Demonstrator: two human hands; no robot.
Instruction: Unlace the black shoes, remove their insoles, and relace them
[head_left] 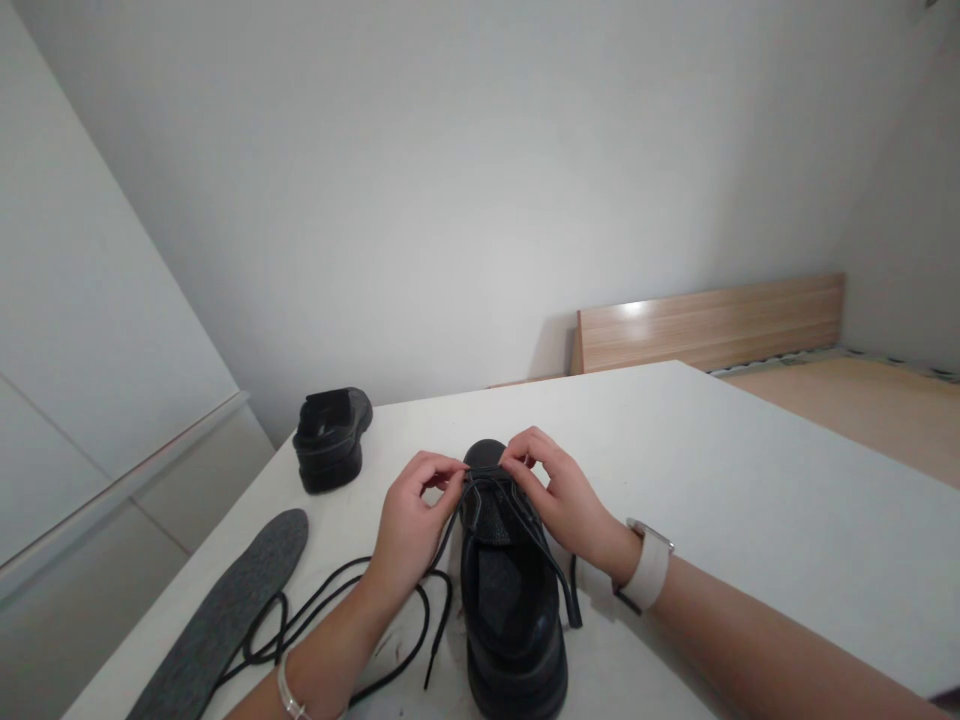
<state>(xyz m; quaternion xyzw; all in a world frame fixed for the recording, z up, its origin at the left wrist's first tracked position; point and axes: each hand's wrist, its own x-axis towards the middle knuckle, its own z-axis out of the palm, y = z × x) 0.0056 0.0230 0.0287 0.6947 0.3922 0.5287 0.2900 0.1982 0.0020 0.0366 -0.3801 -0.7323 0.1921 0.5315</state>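
A black shoe lies on the white table, its heel towards me and its toe pointing away. My left hand pinches the black lace at the left side of the front eyelets. My right hand, with a white watch on its wrist, pinches the same lace on the right side. One lace end trails down the shoe's right side. The other part loops over the table to the left of the shoe.
A second black shoe stands at the table's far left edge. A grey insole lies flat at the near left, beside the loose loops of lace. A wooden board leans against the wall behind the table.
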